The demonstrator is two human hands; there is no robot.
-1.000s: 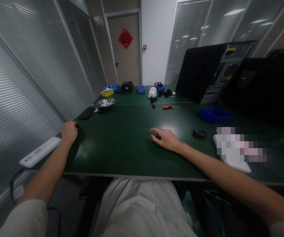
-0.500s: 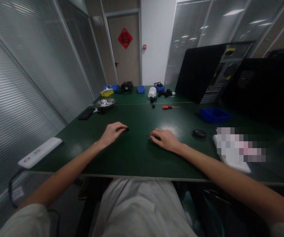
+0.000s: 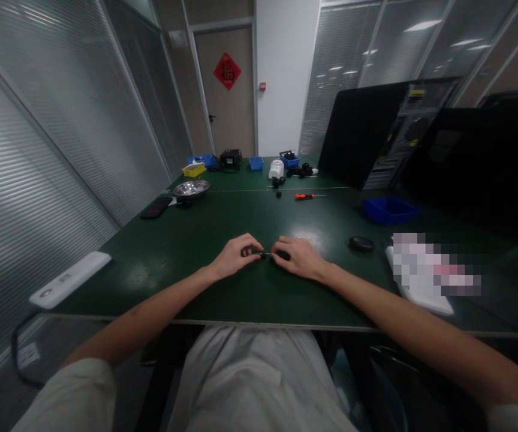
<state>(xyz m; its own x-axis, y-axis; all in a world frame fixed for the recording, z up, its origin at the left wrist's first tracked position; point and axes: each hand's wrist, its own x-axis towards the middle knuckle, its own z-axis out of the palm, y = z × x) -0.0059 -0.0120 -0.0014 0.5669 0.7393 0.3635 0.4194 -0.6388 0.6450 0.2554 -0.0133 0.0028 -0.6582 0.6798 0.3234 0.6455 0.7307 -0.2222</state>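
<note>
Near the front of the green table (image 3: 151, 270), my left hand (image 3: 235, 255) pinches a small black part (image 3: 262, 255), whose exact kind is too small to make out. Facing it, my right hand (image 3: 303, 256) has its fingers closed round a dark piece (image 3: 282, 255) with a thin metal rod (image 3: 268, 254) pointing left. The rod's tip is at the black part, though I cannot tell whether it has entered it. My fingers hide much of both pieces.
An orange-handled screwdriver (image 3: 304, 196) lies beyond my hands. To the right are a black computer mouse (image 3: 361, 243), a blue tray (image 3: 390, 210) and a white pad (image 3: 421, 294). At left stand a metal bowl (image 3: 191, 189), a phone (image 3: 156, 207) and a long white device (image 3: 71, 279).
My left hand has moved right and toward me with the black part, up to the rod. My right hand has stayed almost in place.
</note>
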